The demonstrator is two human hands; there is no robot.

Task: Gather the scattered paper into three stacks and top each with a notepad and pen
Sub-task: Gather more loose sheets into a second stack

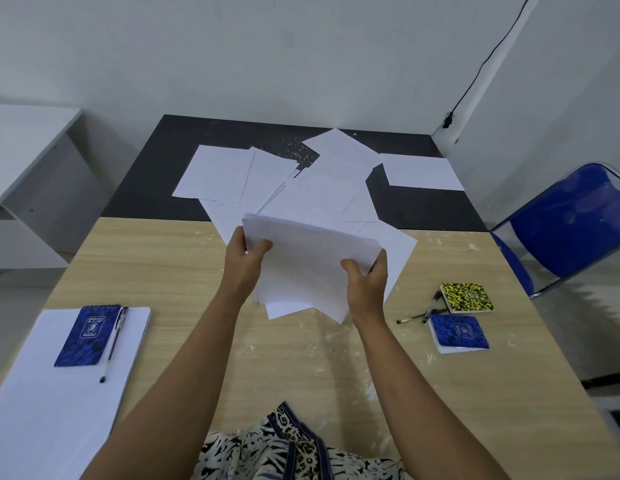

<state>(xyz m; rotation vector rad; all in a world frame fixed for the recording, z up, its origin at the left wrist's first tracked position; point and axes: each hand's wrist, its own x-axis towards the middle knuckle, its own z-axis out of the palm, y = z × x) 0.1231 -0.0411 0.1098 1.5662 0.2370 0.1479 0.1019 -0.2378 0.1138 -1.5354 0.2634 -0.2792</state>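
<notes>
Both hands hold a loose bundle of white sheets [308, 268] above the middle of the table. My left hand [246, 258] grips its left edge, and my right hand [365, 275] grips its right edge. Behind the bundle, several scattered white sheets [277, 174] lie across the table's dark far part. At the near left sits a squared paper stack [59, 403] topped by a blue spiral notepad [88, 336] and a pen [115, 342]. On the right lie a yellow-black notepad [467, 297], a blue notepad [459, 333] and two crossed pens [424, 311].
The table [184, 258] has a light wood near part and a black far part against a white wall. A blue folding chair [571, 223] stands at the right. A white desk [21, 157] is at the left. A black cable [481, 67] runs down the wall.
</notes>
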